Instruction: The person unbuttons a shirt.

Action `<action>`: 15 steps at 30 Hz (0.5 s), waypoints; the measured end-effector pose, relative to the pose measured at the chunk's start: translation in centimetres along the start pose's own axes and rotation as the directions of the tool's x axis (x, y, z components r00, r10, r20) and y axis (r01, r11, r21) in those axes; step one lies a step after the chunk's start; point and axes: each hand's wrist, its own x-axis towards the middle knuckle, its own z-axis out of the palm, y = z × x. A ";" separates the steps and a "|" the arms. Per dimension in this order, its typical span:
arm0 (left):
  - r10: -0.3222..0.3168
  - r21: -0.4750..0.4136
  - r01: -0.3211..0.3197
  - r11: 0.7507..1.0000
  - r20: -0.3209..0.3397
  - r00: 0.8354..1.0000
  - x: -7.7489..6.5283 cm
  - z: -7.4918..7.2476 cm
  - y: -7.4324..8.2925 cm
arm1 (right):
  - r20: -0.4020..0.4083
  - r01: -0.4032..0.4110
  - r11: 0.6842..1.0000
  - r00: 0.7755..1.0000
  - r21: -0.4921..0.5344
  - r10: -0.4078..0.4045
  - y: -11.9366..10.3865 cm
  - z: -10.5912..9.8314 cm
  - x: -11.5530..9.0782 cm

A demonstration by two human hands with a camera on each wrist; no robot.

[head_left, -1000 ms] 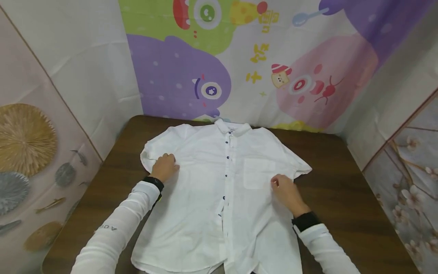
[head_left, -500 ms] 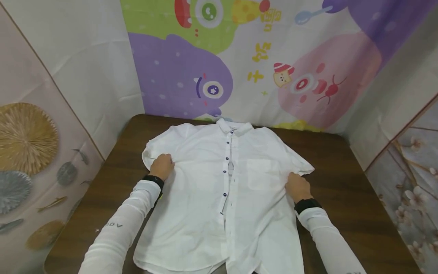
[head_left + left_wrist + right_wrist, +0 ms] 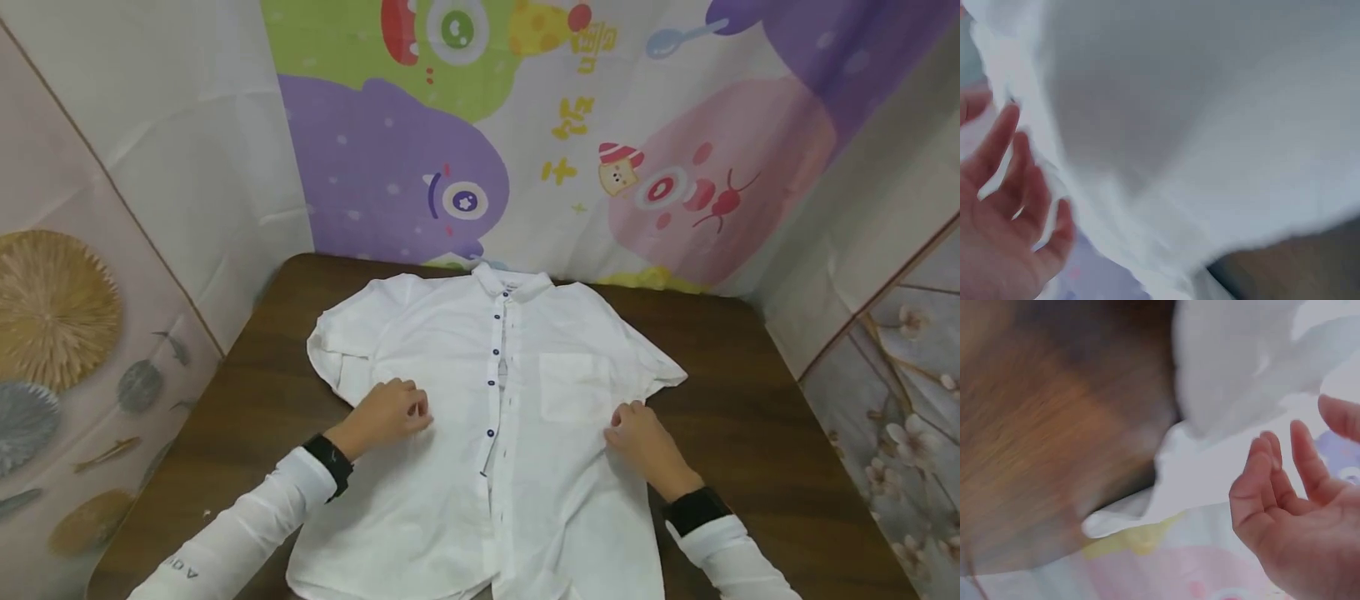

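Note:
A white short-sleeved button shirt (image 3: 450, 467) lies front up, its collar (image 3: 517, 283) toward the back and dark buttons down the middle. My left hand (image 3: 384, 414) hovers over the chest on the left; in the left wrist view its fingers (image 3: 1035, 194) are loosely bent with nothing between them. My right hand (image 3: 645, 437) is over the other side, just below the chest pocket (image 3: 573, 387). Relaxed, parted fingers (image 3: 1260, 462) show in the right wrist view, and they hold no cloth. Part of the shirt's lower hem runs out of the head view.
The shirt is spread on a dark wooden table (image 3: 750, 417) with rounded back corners. Behind it hangs a cartoon-printed cloth (image 3: 555, 225). Patterned side walls (image 3: 172, 208) stand close on the left and right. Each wrist wears a black band (image 3: 330, 467).
Half a second ago both hands gripped the shirt's side edges under the sleeves. They have let go; the left moved inward and down, the right slightly inward. The shirt has barely shifted.

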 end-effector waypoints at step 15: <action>0.098 0.227 -0.118 0.967 0.096 0.990 -4.8 0.7 4.6 | 0.067 0.144 0.989 0.987 0.035 -0.146 -4.2 -0.5 -3.9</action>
